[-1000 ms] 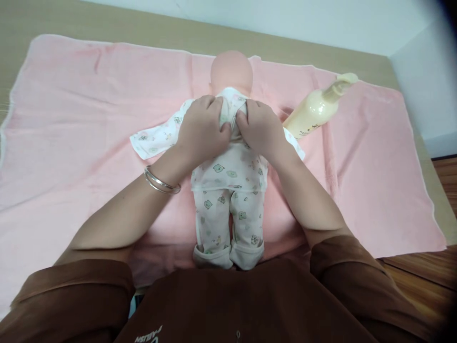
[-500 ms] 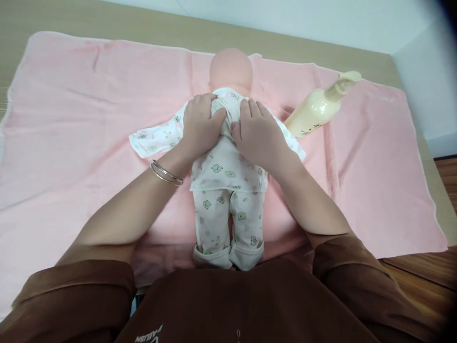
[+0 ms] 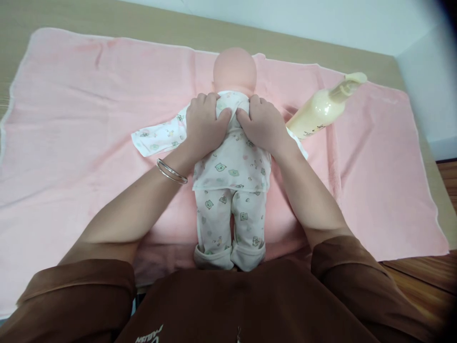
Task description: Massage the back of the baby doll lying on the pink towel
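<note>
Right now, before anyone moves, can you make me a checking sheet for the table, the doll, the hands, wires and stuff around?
Surface: creased pink cloth towel with white edging on a pale wood-toned table.
Doll: bald, smooth-headed doll in white printed clothes, lying face down on the towel.
Clutter: glossy pale-yellow pump bottle beside the doll, on the right-hand side.
Hands: left hand and right hand on the doll's upper back, thumbs pointing inward; silver bangles at the left wrist.
Cables: nothing seen.
Surroundings: pale wall behind; brown wood-grain floor at lower right.
</note>
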